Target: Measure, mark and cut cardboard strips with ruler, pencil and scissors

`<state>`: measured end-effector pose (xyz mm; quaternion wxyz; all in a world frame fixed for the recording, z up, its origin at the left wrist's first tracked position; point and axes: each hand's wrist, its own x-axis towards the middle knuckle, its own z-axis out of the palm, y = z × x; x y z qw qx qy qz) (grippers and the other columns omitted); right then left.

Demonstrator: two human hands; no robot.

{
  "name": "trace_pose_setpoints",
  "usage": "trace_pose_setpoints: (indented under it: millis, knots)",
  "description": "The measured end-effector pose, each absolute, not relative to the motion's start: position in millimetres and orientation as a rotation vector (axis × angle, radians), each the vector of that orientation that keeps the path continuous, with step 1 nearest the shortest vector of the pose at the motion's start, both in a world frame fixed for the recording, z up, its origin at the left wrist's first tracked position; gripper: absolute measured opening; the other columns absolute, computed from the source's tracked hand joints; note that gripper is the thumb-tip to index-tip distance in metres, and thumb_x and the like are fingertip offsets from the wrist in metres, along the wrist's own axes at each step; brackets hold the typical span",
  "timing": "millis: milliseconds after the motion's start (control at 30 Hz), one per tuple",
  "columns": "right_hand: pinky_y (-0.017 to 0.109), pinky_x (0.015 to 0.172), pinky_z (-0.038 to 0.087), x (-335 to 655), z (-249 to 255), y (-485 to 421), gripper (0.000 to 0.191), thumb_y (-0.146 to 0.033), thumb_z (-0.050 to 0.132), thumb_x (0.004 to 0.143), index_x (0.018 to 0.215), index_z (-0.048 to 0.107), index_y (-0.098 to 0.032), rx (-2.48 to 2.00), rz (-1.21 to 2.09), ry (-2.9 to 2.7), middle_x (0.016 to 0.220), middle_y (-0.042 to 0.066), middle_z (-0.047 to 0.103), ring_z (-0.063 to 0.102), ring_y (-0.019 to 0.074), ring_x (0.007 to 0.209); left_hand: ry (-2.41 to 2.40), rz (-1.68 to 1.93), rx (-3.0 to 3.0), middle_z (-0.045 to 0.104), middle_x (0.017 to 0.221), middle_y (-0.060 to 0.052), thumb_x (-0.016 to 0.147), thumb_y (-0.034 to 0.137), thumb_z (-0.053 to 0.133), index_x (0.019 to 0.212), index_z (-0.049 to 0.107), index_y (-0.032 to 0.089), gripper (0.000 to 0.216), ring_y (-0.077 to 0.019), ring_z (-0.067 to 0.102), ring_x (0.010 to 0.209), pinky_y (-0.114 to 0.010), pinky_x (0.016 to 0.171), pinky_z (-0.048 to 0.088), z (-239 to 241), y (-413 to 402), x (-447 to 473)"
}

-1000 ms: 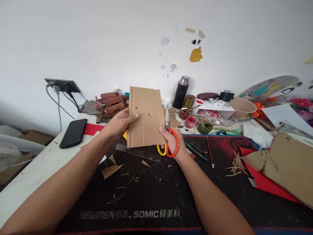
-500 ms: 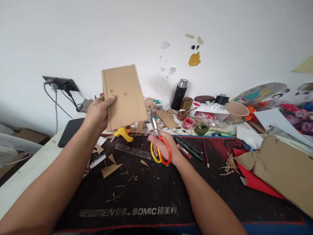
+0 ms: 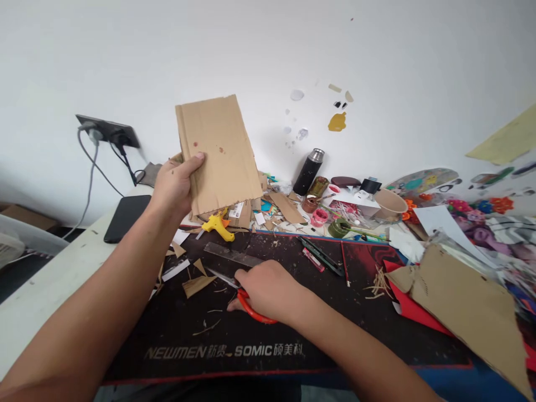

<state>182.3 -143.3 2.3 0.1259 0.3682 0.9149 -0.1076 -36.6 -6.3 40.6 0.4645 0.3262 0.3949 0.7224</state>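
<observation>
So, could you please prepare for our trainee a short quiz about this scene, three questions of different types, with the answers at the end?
1. True or false: the left hand holds the cardboard sheet raised, not lying on the black mat.

2. Choose one. What does the right hand hold?
A) a pencil
B) scissors
C) a phone

3. Fill in the missing word: the glue gun, lying farther from the person than the ruler, is mostly ____ in colour.

Key:
1. True
2. B
3. yellow
</observation>
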Motion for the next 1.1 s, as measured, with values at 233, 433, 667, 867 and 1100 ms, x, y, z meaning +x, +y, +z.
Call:
trace_pose_setpoints:
  millis: [233,433,667,867,1100]
  knots:
    - [0.035,0.075,0.056,183.4,11.3,-154.9,0.074,-0.087,0.061,0.096,0.117,0.078,-0.019,0.915,-0.473,2.634,0.097,0.015,0.085,0.083,0.0345,0.094,0.948,1.753,0.825,0.078,0.114,-0.006,0.103,0.023,0.078,0.114,0.075,0.015,0.013,-0.0217,0.078,0.099,-0.041,0.087,0.068,44.4,-11.8,-38.6]
    - [0.037,0.070,0.053,179.3,12.1,-151.0,0.058,-0.070,0.070,0.102,0.116,0.077,-0.015,0.998,-0.322,2.630,0.100,0.018,0.086,0.083,0.0369,0.094,0.949,1.727,0.849,0.077,0.120,-0.009,0.104,0.025,0.078,0.121,0.073,0.015,0.021,-0.0215,0.077,0.100,-0.039,0.084,0.068,42.9,-13.7,-37.2]
    - [0.034,0.074,0.051,188.8,21.6,-151.8,0.040,-0.058,0.075,0.103,0.116,0.079,-0.020,0.986,-0.451,2.636,0.105,0.012,0.087,0.083,0.0319,0.099,0.932,1.730,0.862,0.081,0.112,-0.008,0.100,0.022,0.079,0.113,0.075,0.015,0.015,-0.0236,0.079,0.100,-0.042,0.090,0.069,37.8,-12.6,-31.8]
    - [0.035,0.083,0.053,209.8,16.1,-141.2,0.035,-0.049,0.065,0.112,0.128,0.080,-0.023,1.496,-0.419,2.560,0.108,0.011,0.087,0.082,0.0307,0.103,0.898,1.725,0.893,0.085,0.098,-0.009,0.085,0.025,0.086,0.103,0.078,0.017,0.022,-0.0297,0.083,0.100,-0.038,0.094,0.070,32.9,-10.8,-26.1]
    - [0.037,0.084,0.053,221.3,-15.3,-121.0,0.036,-0.051,0.069,0.108,0.126,0.076,-0.021,1.699,-0.353,2.475,0.113,0.015,0.086,0.081,0.0338,0.108,0.894,1.650,0.952,0.085,0.097,-0.012,0.079,0.032,0.088,0.105,0.076,0.018,0.032,-0.0344,0.084,0.101,-0.045,0.092,0.071,26.3,-12.1,-19.2]
